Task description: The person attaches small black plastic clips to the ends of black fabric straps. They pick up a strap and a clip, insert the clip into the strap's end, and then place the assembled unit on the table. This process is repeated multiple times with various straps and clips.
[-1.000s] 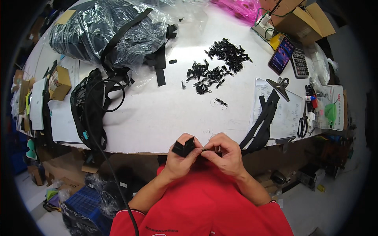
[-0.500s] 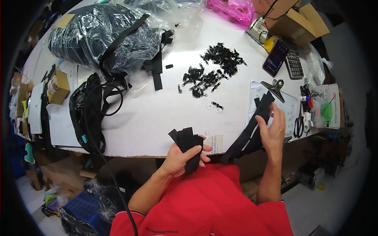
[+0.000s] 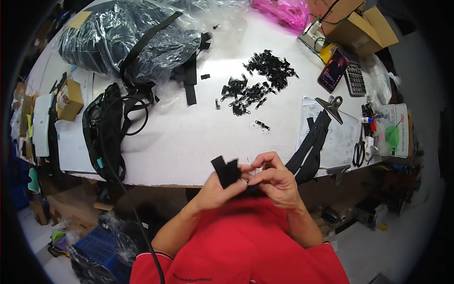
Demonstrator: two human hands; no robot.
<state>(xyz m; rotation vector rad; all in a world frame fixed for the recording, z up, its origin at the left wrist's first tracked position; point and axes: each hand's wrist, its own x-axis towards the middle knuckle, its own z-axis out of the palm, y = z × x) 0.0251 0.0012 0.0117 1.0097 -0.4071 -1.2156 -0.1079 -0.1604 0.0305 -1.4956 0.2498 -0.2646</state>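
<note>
My left hand [image 3: 213,191] is closed round a bundle of short black fabric strips [image 3: 226,171], whose ends stick up above the thumb. Close beside it, my right hand [image 3: 278,183] has its thumb and forefinger pinched together at the left fingertips. What lies in that pinch is too small and covered to name. Longer black zipper tapes [image 3: 312,146] lie over the papers to the right, running down past the table's front edge. Beyond my hands, black zipper pulls [image 3: 272,68] are heaped, with one pair [image 3: 262,125] lying apart on the white table [image 3: 184,142].
A plastic-wrapped black bundle [image 3: 127,40] fills the back left. A black mesh bag [image 3: 101,128] and a cable lie nearer. At right are a clipboard with a metal clip [image 3: 332,109], a phone [image 3: 333,71], a calculator [image 3: 355,79], scissors [image 3: 359,154] and a cardboard box [image 3: 354,31].
My right hand has left the long black tapes on the clipboard and come left to meet my left hand. The tapes stay lying there. The left hand still holds its strips.
</note>
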